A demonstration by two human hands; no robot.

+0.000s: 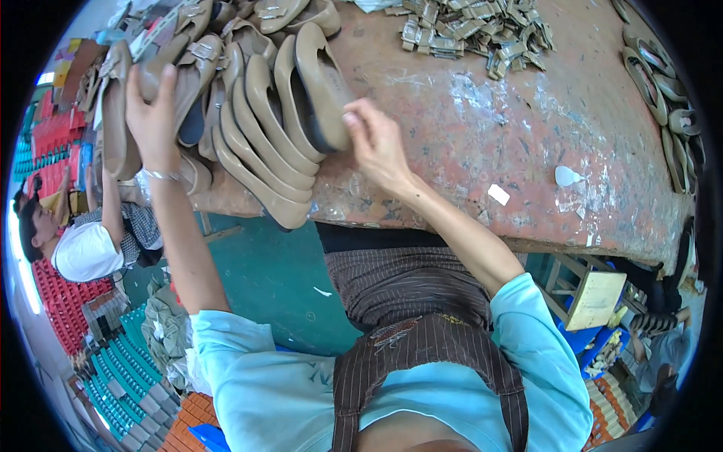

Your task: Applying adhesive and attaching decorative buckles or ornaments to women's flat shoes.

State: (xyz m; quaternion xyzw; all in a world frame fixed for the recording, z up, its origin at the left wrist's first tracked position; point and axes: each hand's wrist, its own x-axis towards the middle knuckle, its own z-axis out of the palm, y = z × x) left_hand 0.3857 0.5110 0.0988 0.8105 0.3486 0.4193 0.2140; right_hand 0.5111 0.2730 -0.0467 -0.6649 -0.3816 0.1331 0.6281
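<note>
Beige flat shoes stand packed in a leaning row at the table's left edge, soles and sides overlapping. With thumb and fingers, my right hand (380,151) grips the heel end of the rightmost shoe (320,87) in that row. My left hand (154,124) is among the shoes farther left, closed on a beige flat shoe (160,66) between thumb and fingers. Beside that hand another shoe (119,120) stands on end. A bow-like ornament (205,51) sits on the toe of one nearby shoe. My left fingertips are partly hidden by the shoes.
A pile of beige bow pieces (482,30) lies at the far middle of the worn reddish table (452,158). More beige shoes (663,90) line its right edge. A white piece of paper (498,194) lies nearer me. Another person (90,245) is at the left.
</note>
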